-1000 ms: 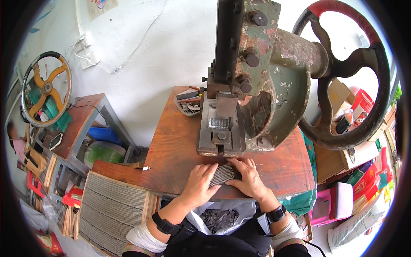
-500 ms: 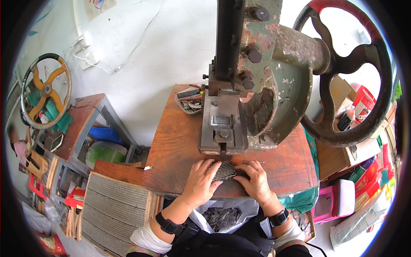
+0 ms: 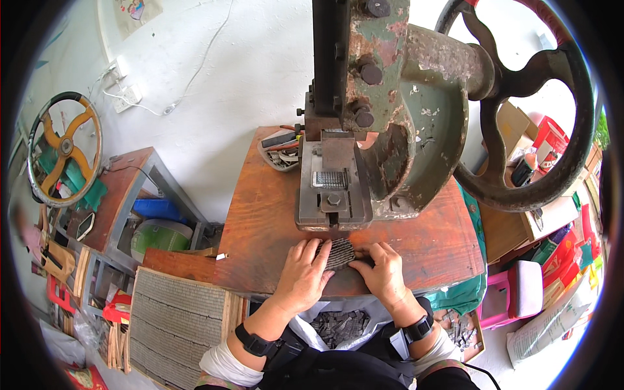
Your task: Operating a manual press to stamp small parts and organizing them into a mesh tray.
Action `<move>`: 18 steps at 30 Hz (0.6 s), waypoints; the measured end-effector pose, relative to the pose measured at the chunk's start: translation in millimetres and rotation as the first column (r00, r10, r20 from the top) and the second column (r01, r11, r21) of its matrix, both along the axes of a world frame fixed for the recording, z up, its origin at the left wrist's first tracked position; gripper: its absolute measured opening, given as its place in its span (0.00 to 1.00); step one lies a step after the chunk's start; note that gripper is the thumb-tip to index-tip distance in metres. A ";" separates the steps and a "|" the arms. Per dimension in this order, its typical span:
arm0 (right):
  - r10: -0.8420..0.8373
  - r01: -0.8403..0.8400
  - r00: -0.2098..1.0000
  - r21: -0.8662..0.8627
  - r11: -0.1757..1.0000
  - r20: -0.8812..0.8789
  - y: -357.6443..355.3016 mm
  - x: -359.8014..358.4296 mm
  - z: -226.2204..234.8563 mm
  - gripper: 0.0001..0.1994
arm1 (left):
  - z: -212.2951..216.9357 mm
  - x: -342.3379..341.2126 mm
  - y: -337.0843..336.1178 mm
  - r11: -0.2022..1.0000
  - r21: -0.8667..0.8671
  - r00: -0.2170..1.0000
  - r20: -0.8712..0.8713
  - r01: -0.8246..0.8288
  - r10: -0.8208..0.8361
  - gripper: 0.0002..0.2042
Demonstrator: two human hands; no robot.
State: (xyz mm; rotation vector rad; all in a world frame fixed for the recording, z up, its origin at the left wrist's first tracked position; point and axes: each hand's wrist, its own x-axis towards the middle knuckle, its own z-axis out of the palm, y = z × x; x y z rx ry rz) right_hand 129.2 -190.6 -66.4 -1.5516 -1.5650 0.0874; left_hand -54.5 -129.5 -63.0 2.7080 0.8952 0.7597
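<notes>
Both hands pinch a dark, ribbed, rounded metal piece (image 3: 339, 253) flat on the worn reddish wooden table (image 3: 260, 227), left hand (image 3: 304, 276) and right hand (image 3: 383, 273) closed on its edges, likely steadying it just before the rusty green press (image 3: 383, 130). White wall (image 3: 221, 78) behind, cluttered floor around.
</notes>
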 end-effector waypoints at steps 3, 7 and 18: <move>-0.027 0.024 0.996 0.044 0.999 0.080 -3.8 -4.7 0.1 0.13 | 0.2 0.0 0.1 1.000 0.005 1.000 -0.006 0.006 -0.006 0.28; -0.069 0.063 0.992 0.059 0.996 0.103 -5.2 -7.4 0.9 0.12 | 0.0 -0.1 0.6 1.000 0.015 1.000 -0.005 0.014 -0.014 0.27; 0.007 -0.010 0.999 0.057 0.998 0.051 0.1 -2.7 0.6 0.19 | -0.2 -1.0 1.5 1.000 -0.003 1.000 -0.013 0.022 -0.022 0.28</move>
